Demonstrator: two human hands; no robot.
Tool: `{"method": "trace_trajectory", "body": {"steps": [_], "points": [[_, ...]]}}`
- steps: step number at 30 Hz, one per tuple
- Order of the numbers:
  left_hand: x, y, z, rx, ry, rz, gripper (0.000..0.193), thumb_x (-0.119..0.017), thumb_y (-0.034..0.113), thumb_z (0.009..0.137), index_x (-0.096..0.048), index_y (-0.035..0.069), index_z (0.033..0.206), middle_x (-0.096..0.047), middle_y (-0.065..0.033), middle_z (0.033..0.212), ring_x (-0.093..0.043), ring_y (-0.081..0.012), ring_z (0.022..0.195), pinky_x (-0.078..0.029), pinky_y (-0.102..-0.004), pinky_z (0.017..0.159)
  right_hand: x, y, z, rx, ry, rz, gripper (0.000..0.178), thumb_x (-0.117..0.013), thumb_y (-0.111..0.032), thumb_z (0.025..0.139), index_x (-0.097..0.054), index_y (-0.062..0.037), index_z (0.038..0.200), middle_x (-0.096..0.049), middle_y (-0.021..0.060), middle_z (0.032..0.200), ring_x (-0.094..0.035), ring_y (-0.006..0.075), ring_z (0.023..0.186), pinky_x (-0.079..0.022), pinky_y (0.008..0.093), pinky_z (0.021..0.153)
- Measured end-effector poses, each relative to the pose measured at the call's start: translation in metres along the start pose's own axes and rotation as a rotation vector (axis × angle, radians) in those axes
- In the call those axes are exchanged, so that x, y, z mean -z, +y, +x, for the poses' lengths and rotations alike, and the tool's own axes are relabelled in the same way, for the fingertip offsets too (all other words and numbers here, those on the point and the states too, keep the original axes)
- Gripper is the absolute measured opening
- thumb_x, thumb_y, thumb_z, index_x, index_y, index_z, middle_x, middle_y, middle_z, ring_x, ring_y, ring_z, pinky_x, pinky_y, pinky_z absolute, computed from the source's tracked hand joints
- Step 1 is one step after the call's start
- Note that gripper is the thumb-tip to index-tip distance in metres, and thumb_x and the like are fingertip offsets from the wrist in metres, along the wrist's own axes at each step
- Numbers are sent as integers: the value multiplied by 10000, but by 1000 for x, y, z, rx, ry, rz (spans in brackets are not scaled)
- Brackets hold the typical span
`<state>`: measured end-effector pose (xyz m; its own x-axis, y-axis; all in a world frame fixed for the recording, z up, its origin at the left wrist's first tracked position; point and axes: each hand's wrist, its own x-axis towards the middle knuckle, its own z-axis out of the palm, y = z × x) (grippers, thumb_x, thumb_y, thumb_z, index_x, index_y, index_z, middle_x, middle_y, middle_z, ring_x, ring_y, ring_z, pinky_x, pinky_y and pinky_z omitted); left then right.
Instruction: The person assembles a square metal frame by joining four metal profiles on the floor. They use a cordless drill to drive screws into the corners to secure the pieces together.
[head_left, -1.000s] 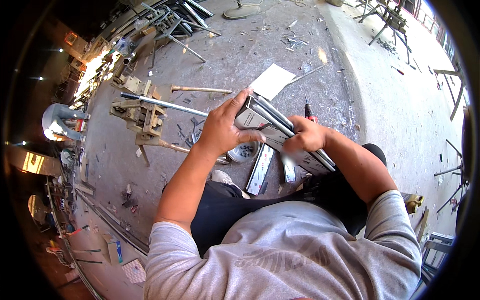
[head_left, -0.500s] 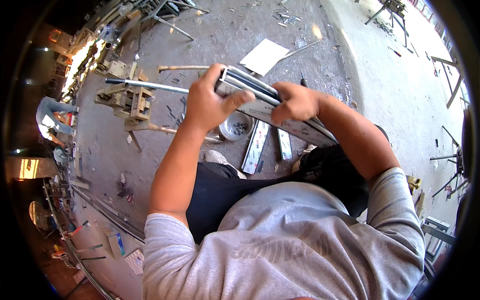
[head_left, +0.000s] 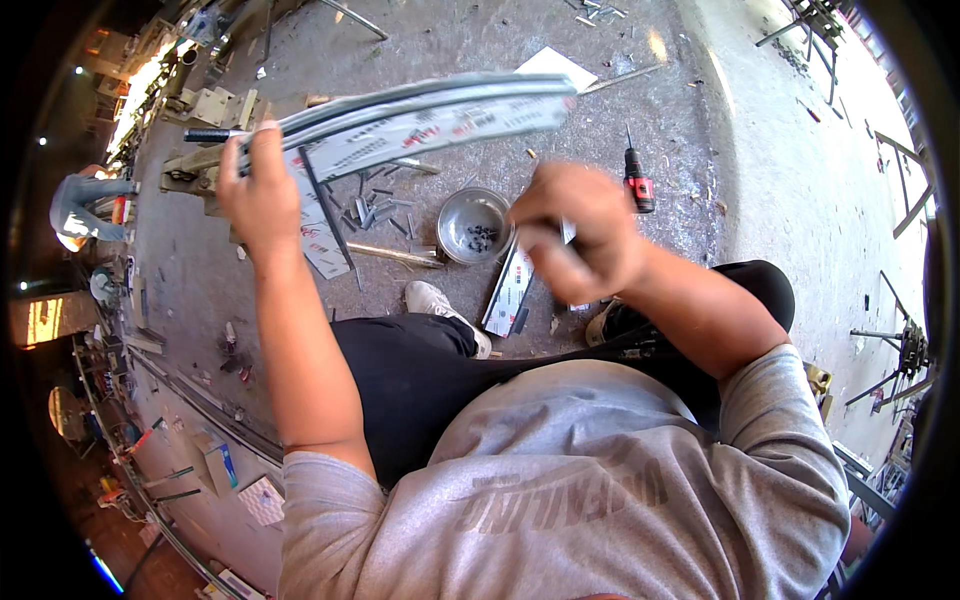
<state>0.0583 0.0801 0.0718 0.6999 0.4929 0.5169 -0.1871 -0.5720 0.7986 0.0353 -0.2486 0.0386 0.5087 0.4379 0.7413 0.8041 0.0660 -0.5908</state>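
Observation:
My left hand [head_left: 262,195] grips one end of a long aluminium profile [head_left: 430,125], its side covered with printed white film. The profile stretches away to the right above the floor. A shorter film-covered profile [head_left: 322,235] slants down from near that hand; whether the two are joined I cannot tell. Apart from the profile, my right hand [head_left: 580,235] hangs in front of me with fingers curled and smeared by motion. Just left of it stands a round bowl [head_left: 462,206] with small dark parts inside.
A red and black power drill [head_left: 640,185] stands on the floor. Between my shoes lies another film-covered profile [head_left: 509,292]. Dark offcuts [head_left: 375,212] are scattered near a metal stand [head_left: 190,170]. A white sheet [head_left: 556,66] lies farther off. Another person [head_left: 85,208] bends over at far left.
My left hand has moved left with the profile, which now swings out lengthwise to the right. My right hand has let go of it and dropped slightly. The drill has come into full view.

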Motion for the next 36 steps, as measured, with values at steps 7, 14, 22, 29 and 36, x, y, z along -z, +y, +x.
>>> {"method": "trace_trajectory", "body": {"steps": [7, 14, 22, 29, 36], "points": [[-13, -34, 16, 139, 75, -51, 308, -659, 291, 965, -691, -10, 909, -675, -64, 841, -566, -146, 795, -473, -317, 752, -48, 233, -281, -1431, -809, -520, 383, -604, -222, 918, -714, -17, 1221, -711, 247, 1281, -676, 404, 1228, -536, 469, 1054], [-10, -48, 17, 369, 146, -255, 243, -644, 247, 988, -690, 8, 993, -684, -55, 930, -646, -164, 844, -510, -312, 801, -43, 247, -314, -1847, -510, -568, 982, -775, -405, 870, -246, -63, 1623, -579, 291, 1450, -583, 430, 1355, -492, 478, 1127], [-17, -59, 28, 390, 176, -257, 246, -656, 221, 984, -711, -17, 1011, -713, -84, 973, -688, -184, 859, -542, -320, 803, -59, 258, -316, -1953, -324, -528, 956, -756, -402, 833, -296, -15, 1576, -611, 322, 1399, -610, 425, 1326, -504, 440, 1112], [-33, -75, 48, 361, 183, -306, 265, -670, 244, 970, -708, -14, 1017, -722, -93, 974, -679, -176, 836, -532, -315, 769, -31, 270, -241, -1657, 372, 441, 368, -614, -145, 816, -668, -39, 1164, -629, 80, 860, -593, 216, 771, -486, 332, 715], [-41, -72, 54, 534, 247, -471, 367, -656, 245, 953, -694, -67, 1144, -704, -139, 1109, -681, -212, 968, -543, -347, 860, 90, 118, -52, -1019, 158, 1148, 714, -717, -343, 822, -496, -51, 1434, -630, 174, 1317, -628, 307, 1204, -473, 532, 1066]]}}
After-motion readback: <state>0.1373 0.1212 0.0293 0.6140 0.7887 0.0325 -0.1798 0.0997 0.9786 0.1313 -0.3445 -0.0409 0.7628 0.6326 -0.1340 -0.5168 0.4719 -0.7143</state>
